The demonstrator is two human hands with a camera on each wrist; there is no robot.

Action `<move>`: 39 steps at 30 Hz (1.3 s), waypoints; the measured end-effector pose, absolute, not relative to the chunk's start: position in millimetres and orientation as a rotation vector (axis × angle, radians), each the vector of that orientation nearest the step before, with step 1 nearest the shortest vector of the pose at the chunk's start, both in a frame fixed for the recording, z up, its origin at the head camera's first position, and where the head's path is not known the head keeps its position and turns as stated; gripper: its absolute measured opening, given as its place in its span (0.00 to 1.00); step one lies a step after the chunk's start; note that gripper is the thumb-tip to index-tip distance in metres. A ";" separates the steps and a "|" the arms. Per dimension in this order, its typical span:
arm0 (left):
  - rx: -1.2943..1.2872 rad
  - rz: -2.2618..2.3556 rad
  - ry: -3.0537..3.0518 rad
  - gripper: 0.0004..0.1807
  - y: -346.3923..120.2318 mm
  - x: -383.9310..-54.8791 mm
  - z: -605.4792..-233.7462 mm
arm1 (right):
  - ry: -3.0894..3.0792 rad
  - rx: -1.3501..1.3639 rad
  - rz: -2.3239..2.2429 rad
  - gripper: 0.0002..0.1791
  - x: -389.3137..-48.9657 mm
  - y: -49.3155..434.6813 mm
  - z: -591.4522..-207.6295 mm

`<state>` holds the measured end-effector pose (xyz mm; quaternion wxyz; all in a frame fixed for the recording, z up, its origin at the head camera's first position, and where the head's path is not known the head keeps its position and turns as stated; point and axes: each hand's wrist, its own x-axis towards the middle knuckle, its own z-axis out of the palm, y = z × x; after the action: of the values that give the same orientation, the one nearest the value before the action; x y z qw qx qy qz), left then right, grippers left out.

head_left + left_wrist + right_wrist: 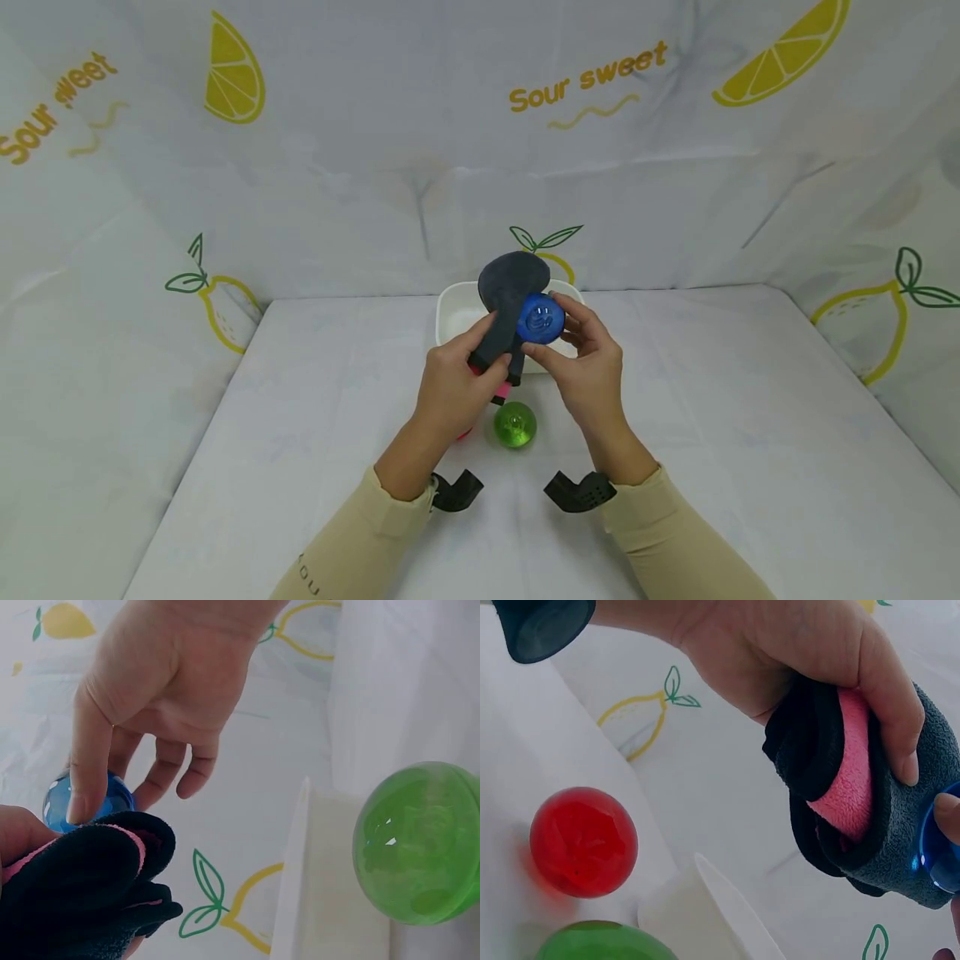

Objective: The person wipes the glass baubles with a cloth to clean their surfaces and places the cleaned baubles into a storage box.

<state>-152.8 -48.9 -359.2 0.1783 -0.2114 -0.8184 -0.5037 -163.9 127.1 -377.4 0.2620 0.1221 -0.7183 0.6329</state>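
In the head view my left hand (457, 375) grips a folded dark grey cloth (512, 279) with pink inside its folds. My right hand (592, 367) holds a clear blue ball (542, 318) between thumb and fingers, right against the cloth. Both are raised in front of the white container. The right wrist view shows the blue ball (939, 855) at the cloth's fuzzy face (907, 825), with the left thumb pressed on the fabric. Below the hands a clear green ball (515, 425) sits on the table. A red ball (583, 841) lies beside it, mostly hidden by my left wrist in the head view.
The white container (453, 312) stands at the table's back edge, partly covered by the cloth and hands. A white sheet with lemon prints (232, 317) hangs behind the table. Black curved mounts (581, 492) stick inward from both wrists.
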 end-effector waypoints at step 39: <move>-0.628 -1.376 -2.264 0.27 -50.2 -152.8 -357.4 | -1.788 0.279 2.164 0.27 -160.1 125.2 -373.7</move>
<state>-152.8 -50.2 -357.4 0.2080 -0.2255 -0.8134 -0.4942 -160.1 125.2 -373.7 0.1597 0.0977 -0.6256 0.7573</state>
